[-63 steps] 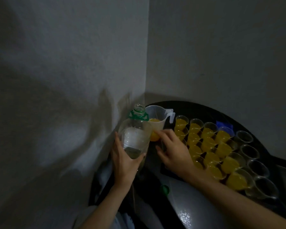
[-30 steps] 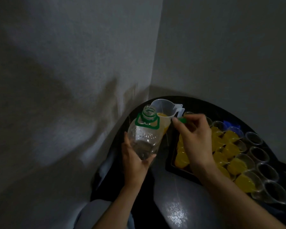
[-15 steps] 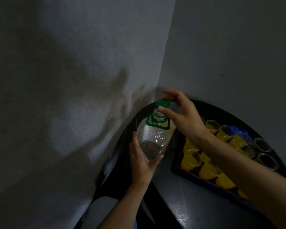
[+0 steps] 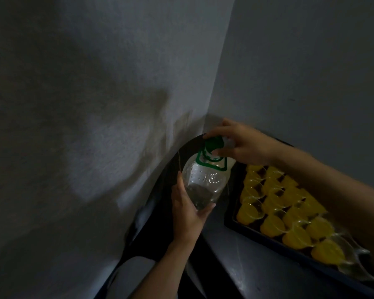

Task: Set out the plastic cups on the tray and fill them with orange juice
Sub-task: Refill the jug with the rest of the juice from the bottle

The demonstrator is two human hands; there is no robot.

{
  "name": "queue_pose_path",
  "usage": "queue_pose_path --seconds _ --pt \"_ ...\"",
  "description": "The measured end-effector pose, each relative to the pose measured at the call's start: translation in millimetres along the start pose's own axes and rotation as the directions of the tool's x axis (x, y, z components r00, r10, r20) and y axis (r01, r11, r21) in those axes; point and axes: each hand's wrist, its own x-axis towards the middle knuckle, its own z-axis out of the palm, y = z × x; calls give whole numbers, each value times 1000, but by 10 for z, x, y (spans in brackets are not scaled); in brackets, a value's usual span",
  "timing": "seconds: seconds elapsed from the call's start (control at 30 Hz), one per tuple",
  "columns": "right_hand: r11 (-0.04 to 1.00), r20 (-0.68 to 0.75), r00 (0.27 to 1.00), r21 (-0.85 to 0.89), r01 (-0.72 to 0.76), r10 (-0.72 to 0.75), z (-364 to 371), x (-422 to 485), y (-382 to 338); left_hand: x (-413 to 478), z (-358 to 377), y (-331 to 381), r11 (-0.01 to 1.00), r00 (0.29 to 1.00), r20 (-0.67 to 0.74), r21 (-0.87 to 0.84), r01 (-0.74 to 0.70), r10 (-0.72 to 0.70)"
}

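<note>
A dim room corner: bare textured walls (image 4: 117, 83) meeting behind a dark table (image 4: 257, 262).

**Dim corner, soft and grainy**

The light is low and the picture noisy. A pale patch of light falls on the wall (image 4: 108, 160) left of the gripped bottle (image 4: 205, 180), ringed by broad, soft shadows. A faint streak of glare shines on the dark table (image 4: 242, 255) below the grip. Colours are muted, apart from the green cap (image 4: 213, 143) and the yellow cups (image 4: 274, 199). Right of the grip the cups smear with blur, worst toward the lower right edge, where lines bend.
</note>
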Motion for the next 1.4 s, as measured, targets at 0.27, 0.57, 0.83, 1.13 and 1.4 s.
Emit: queue_pose_path --seconds 0.27,0.57,0.83,1.13,1.4 --pt "981 162 984 -168 96 -68 -225 166 -32 13 -17 21 999 1000 0 -43 -9 9" --pt "868 -195 979 -473 -151 65 118 205 -128 21 -34 22 999 1000 -15 -39 18 -19" --pt "948 -74 996 -308 -75 55 24 116 -202 24 -14 89 988 988 34 0 151 -151" --pt "913 -194 966 -338 -227 169 173 170 -315 17 -21 139 982 981 40 -2 188 -188" --pt "917 -168 980 -365 -162 106 179 218 -217 35 -2 141 981 980 20 6 196 -196"
